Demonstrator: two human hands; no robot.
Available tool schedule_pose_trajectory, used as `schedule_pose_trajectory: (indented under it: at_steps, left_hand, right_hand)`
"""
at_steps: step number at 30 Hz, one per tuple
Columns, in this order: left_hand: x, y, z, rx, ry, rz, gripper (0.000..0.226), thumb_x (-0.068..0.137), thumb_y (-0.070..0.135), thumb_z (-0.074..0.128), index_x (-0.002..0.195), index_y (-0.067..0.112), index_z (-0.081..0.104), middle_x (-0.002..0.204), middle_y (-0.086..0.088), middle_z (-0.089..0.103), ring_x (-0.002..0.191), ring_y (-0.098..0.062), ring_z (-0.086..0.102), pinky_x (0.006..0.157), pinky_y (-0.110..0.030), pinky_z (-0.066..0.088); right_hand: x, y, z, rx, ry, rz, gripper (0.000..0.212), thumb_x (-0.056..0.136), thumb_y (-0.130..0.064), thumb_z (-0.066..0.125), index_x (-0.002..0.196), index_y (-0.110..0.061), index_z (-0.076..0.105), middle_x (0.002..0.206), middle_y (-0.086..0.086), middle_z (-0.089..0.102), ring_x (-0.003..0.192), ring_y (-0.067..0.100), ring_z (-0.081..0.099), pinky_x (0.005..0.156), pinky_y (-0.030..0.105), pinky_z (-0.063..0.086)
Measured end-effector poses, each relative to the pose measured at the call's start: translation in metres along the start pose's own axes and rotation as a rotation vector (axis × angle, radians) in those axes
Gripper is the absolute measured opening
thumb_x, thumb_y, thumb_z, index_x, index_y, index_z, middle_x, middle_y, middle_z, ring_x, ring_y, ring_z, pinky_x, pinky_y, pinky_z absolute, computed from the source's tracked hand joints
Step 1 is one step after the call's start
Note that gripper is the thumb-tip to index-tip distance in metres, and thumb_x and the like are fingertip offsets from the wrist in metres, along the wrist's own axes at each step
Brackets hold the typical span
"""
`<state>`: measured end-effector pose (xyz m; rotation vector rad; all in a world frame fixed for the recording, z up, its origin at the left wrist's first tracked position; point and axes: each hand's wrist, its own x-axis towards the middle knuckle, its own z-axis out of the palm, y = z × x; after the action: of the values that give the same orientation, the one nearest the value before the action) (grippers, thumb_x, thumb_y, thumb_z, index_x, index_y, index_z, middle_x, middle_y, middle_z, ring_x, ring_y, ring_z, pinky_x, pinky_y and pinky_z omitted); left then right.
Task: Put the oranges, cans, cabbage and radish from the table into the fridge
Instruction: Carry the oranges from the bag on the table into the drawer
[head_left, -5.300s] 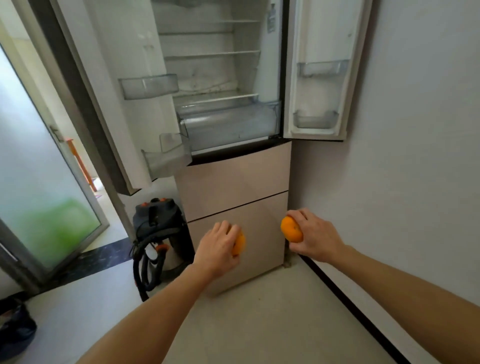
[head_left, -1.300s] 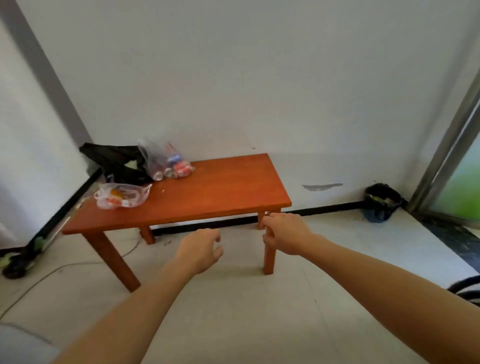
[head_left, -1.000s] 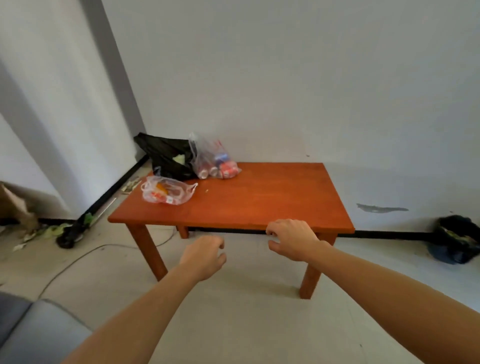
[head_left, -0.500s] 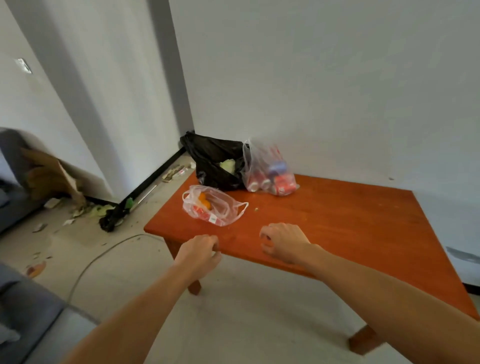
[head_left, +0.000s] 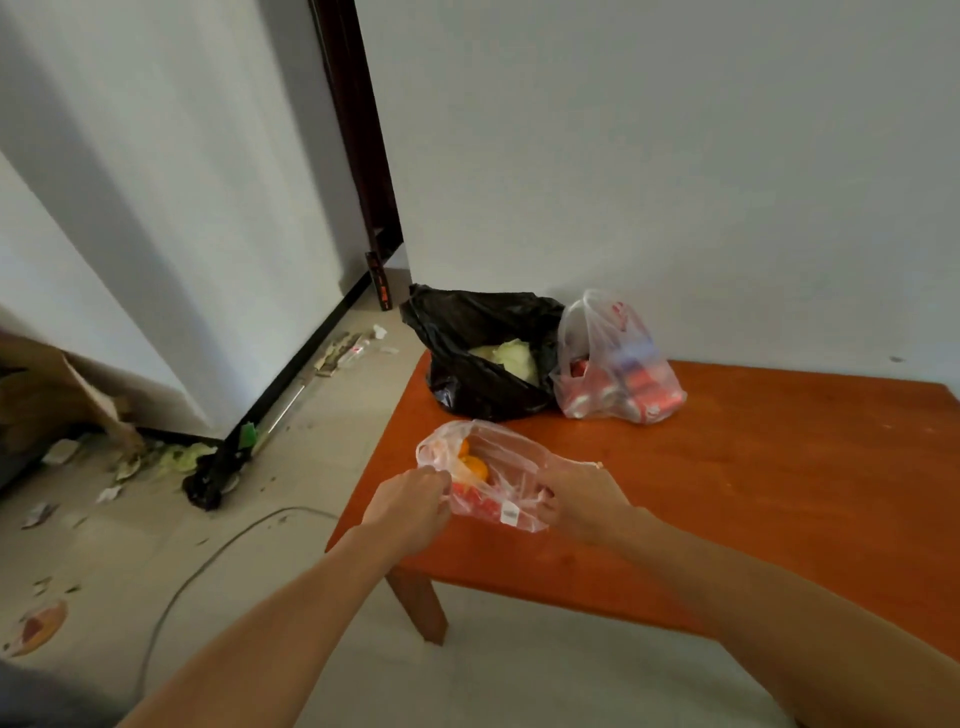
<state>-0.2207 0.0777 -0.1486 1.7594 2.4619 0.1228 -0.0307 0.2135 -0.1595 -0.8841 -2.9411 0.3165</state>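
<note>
A clear plastic bag (head_left: 493, 480) with oranges (head_left: 474, 466) inside lies near the left front corner of the orange-brown table (head_left: 753, 483). My left hand (head_left: 410, 504) pinches the bag's left edge. My right hand (head_left: 584, 499) grips its right side. Behind it a black bag (head_left: 467, 353) holds a pale green cabbage (head_left: 511, 356). Next to that, a clear bag (head_left: 618, 374) holds red cans (head_left: 649, 402). No radish shows.
White walls stand behind and to the left of the table. A dark door frame (head_left: 358, 156) rises in the corner. Scraps, cardboard (head_left: 47, 395) and a cable (head_left: 208, 561) lie on the floor at the left.
Both empty hands have reached forward over the table and taken hold of the orange bag. The view has moved closer to the table's left end.
</note>
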Motion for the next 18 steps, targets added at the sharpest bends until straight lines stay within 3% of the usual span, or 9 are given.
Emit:
schedule_pose_trajectory:
  at_steps: [5, 10, 13, 15, 18]
  left_hand:
    - [0.062, -0.020, 0.021, 0.006, -0.073, 0.084, 0.023, 0.097, 0.022, 0.046, 0.115, 0.020, 0.060, 0.120, -0.002, 0.060, 0.104, -0.022, 0.061, 0.084, -0.036, 0.054]
    - [0.136, -0.030, 0.057, -0.021, -0.170, 0.204, 0.033, 0.090, 0.003, 0.048, 0.116, 0.017, 0.063, 0.122, 0.001, 0.060, 0.117, -0.018, 0.054, 0.098, -0.036, 0.045]
    - [0.178, -0.041, 0.080, 0.031, -0.277, 0.288, 0.035, 0.088, 0.002, 0.047, 0.116, 0.015, 0.063, 0.125, 0.000, 0.061, 0.119, -0.017, 0.053, 0.101, -0.032, 0.043]
    - [0.198, -0.051, 0.091, 0.083, -0.318, 0.320, 0.036, 0.087, 0.003, 0.045, 0.114, 0.018, 0.063, 0.122, 0.001, 0.063, 0.115, -0.018, 0.055, 0.098, -0.033, 0.043]
    - [0.220, -0.066, 0.095, 0.188, -0.310, 0.335, 0.026, 0.091, 0.010, 0.044, 0.105, 0.021, 0.063, 0.110, 0.002, 0.065, 0.108, -0.020, 0.056, 0.097, -0.035, 0.038]
  right_hand:
    - [0.049, 0.001, 0.030, 0.066, -0.067, 0.053, 0.019, 0.088, -0.034, 0.057, 0.101, -0.024, 0.068, 0.106, -0.006, 0.066, 0.098, 0.013, 0.059, 0.079, 0.024, 0.043]
    - [0.094, 0.017, 0.059, 0.148, -0.060, 0.091, 0.023, 0.092, -0.030, 0.049, 0.097, -0.020, 0.069, 0.106, -0.006, 0.068, 0.098, 0.013, 0.058, 0.071, 0.020, 0.033]
    - [0.122, 0.027, 0.087, 0.197, -0.068, 0.142, 0.025, 0.091, -0.027, 0.047, 0.098, -0.021, 0.071, 0.102, -0.006, 0.070, 0.094, 0.013, 0.060, 0.080, 0.026, 0.045]
    - [0.143, 0.030, 0.109, 0.203, -0.087, 0.166, 0.034, 0.089, -0.031, 0.041, 0.113, -0.028, 0.066, 0.112, -0.006, 0.069, 0.096, 0.015, 0.062, 0.081, 0.037, 0.052]
    - [0.168, 0.026, 0.130, 0.202, -0.153, 0.160, 0.044, 0.090, -0.045, 0.036, 0.128, -0.032, 0.054, 0.130, -0.004, 0.059, 0.107, 0.018, 0.061, 0.085, 0.040, 0.053]
